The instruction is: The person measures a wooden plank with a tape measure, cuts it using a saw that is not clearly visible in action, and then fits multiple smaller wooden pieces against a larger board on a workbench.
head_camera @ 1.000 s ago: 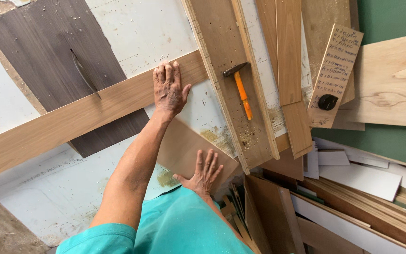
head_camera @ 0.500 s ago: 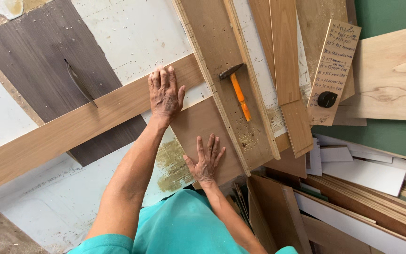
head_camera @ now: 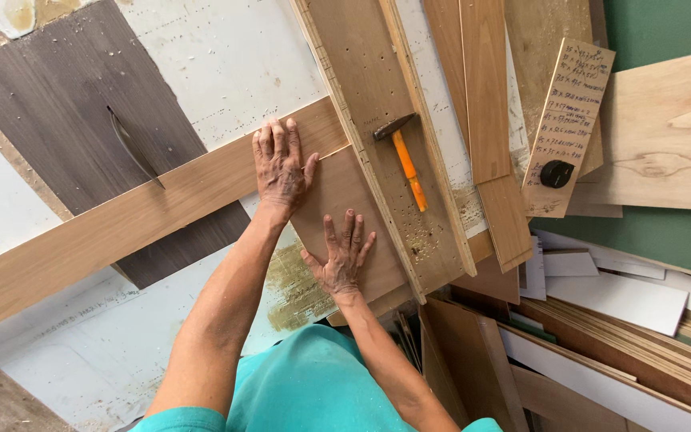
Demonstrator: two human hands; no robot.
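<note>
The right hand (head_camera: 341, 258) lies flat, fingers spread, gripping nothing, on a small brown panel (head_camera: 345, 212) resting on the white saw table (head_camera: 225, 56). Just beyond, the left hand (head_camera: 281, 166) presses flat, open, on a long wooden board (head_camera: 121, 220) that crosses the table diagonally and touches the panel's edge. The saw blade (head_camera: 132, 147) rises at the board's far edge. To the right, an orange-handled hammer (head_camera: 404, 159) lies on a perforated plank (head_camera: 385, 136). No containers are visible.
</note>
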